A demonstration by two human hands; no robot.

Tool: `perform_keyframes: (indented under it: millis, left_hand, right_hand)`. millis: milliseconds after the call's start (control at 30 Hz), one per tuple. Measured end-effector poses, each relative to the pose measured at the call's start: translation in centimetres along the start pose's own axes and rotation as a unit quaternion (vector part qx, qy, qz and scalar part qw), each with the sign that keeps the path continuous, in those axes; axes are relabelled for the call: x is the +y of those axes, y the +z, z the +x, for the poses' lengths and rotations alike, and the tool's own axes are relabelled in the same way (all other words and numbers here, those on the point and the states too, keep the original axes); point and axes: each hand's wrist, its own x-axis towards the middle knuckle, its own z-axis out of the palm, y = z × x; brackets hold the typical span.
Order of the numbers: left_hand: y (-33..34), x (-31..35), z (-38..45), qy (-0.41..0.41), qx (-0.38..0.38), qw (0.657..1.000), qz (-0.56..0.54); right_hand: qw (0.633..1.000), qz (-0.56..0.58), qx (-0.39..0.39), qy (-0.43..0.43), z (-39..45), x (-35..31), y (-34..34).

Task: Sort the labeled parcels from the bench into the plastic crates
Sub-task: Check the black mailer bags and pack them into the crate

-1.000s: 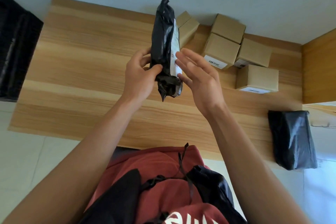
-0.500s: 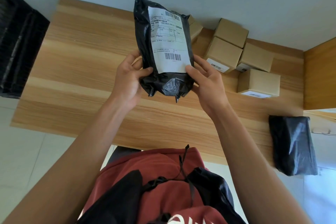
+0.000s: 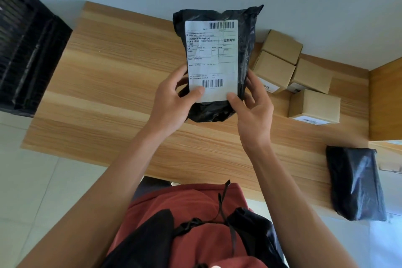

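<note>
We grip the black parcel [image 3: 214, 61] above the worktop [image 3: 113, 76], label facing us: left hand [image 3: 171, 102] and right hand [image 3: 253, 109] pinch its lower corners. Cardboard boxes [image 3: 300, 76] sit at the far right corner.

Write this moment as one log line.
step: label check | left hand + right hand: hold black parcel | label: faces camera

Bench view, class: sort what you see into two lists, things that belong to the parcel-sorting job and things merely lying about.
Job:
black bag, label facing up, held in left hand and right hand
four boxes
second bag
black crate
bench

Lying about:
nothing clearly idle; the red top is worn
</note>
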Motion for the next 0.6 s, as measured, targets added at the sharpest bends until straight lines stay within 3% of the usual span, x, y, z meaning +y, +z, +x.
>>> perform_keyframes:
  millis: [200, 333, 467, 600]
  left_hand:
    - [-0.2, -0.7, 0.0, 0.005, -0.003, 0.999, 0.035]
    - [-0.5, -0.7, -0.1, 0.021, 0.028, 0.991, 0.128]
    - [-0.9, -0.2, -0.4, 0.07, 0.05, 0.989, 0.121]
    - [-2.5, -0.8, -0.8, 0.037, 0.083, 0.991, 0.101]
  right_hand:
    - [0.998, -0.054, -0.005, -0.034, -0.5, -0.2, -0.2]
    - [0.997, -0.065, -0.016, -0.038, -0.8, -0.6, 0.0]
    - [0.997, -0.061, -0.023, -0.037, -1.1, -1.0, 0.8]
    - [0.996, -0.068, -0.041, -0.041, -1.2, -1.4, 2.4]
